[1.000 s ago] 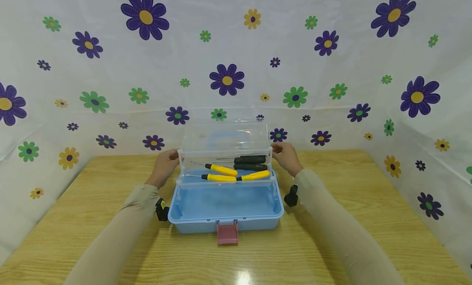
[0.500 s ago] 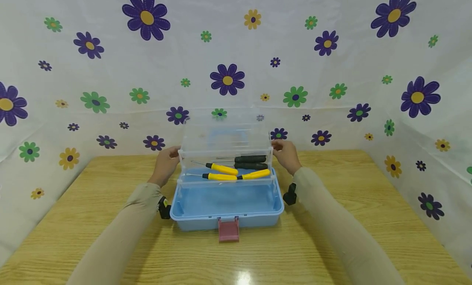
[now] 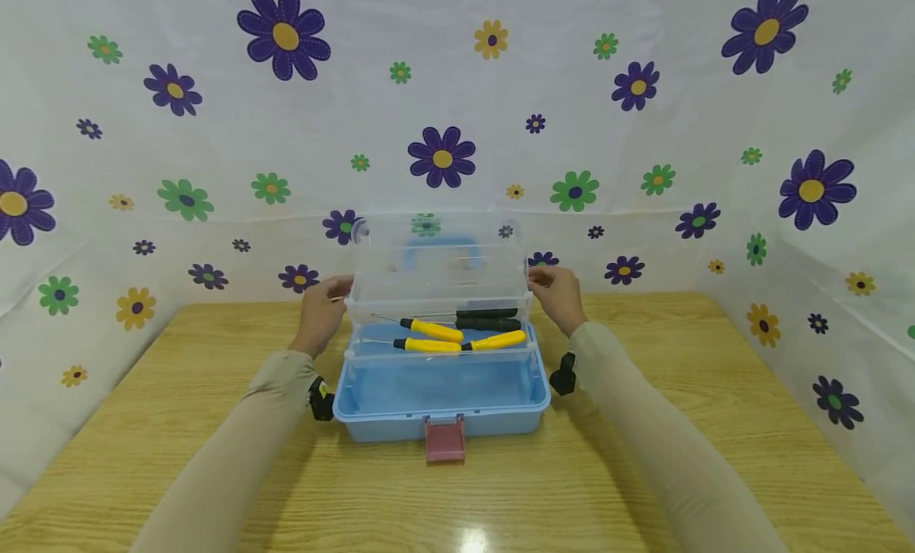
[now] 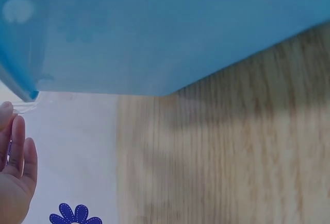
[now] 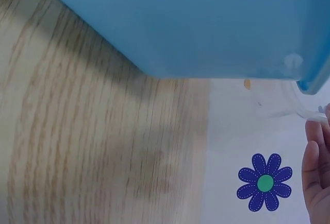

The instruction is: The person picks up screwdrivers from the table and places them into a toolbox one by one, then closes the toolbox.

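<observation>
A light blue toolbox (image 3: 493, 424) stands on the table with its pink latch (image 3: 445, 442) hanging down in front. Its clear lid (image 3: 386, 279) is raised at the back, and a blue handle (image 3: 442, 241) shows on it. My left hand (image 3: 318, 319) holds the lid's left side and my right hand (image 3: 561, 300) its right side. Fingertips are partly hidden behind the clear plastic. Below the lid, a clear tray (image 3: 400, 359) carries yellow-handled tools (image 3: 427, 346) with thin metal shafts and black-handled tools (image 3: 488, 325). The box's blue wall (image 4: 129, 38) fills the upper left wrist view.
The wooden table (image 3: 214, 426) reaches around the toolbox on all sides. Behind it hangs a white flower-print cloth (image 3: 443, 84). A small black device (image 3: 321, 399) sits at the left wrist and another black device (image 3: 563, 375) at the right.
The lid has tilted farther up, and its blue handle shows more clearly. Both hands have risen slightly with it. The toolbox has shifted slightly away from me; the tools stay in the tray.
</observation>
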A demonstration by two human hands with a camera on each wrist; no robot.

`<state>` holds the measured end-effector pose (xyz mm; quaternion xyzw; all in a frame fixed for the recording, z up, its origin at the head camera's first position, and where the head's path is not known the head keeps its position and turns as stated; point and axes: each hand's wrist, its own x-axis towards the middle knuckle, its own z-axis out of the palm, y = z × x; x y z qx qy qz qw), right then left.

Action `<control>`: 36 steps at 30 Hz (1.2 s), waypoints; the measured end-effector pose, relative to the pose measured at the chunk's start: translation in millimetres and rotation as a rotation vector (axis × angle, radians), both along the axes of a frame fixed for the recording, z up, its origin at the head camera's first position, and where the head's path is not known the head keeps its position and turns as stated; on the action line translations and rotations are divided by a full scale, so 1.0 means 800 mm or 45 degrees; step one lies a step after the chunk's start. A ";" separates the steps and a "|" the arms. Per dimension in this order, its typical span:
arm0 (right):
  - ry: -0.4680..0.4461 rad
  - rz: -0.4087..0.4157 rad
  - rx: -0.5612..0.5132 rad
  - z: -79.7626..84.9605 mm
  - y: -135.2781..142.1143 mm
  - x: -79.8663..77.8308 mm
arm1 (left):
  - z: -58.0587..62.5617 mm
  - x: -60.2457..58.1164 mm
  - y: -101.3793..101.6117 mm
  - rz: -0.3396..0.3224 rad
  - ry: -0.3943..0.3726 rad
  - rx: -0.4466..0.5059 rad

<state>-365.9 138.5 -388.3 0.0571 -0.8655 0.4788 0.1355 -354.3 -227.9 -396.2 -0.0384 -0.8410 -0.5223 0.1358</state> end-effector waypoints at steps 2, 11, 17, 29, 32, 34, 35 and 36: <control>0.000 -0.007 -0.022 0.000 -0.001 -0.001 | 0.002 -0.002 0.000 -0.002 0.023 -0.002; -0.018 -0.009 -0.060 0.004 -0.002 -0.004 | 0.007 -0.007 -0.005 -0.014 0.070 -0.057; -0.057 0.030 -0.102 0.008 0.001 -0.008 | 0.009 -0.012 -0.008 -0.041 0.130 -0.105; -0.008 0.173 -0.103 0.017 0.013 -0.002 | 0.034 -0.004 -0.020 -0.259 -0.075 -0.024; -0.012 0.202 -0.100 0.019 0.015 -0.001 | 0.044 0.001 -0.023 -0.295 -0.113 -0.050; -0.016 0.212 -0.089 0.021 0.015 0.001 | 0.050 0.005 -0.024 -0.300 -0.121 -0.094; -0.016 0.216 -0.079 0.022 0.015 0.003 | 0.053 0.007 -0.024 -0.302 -0.125 -0.115; -0.013 0.218 -0.069 0.023 0.015 0.004 | 0.055 0.010 -0.024 -0.302 -0.128 -0.137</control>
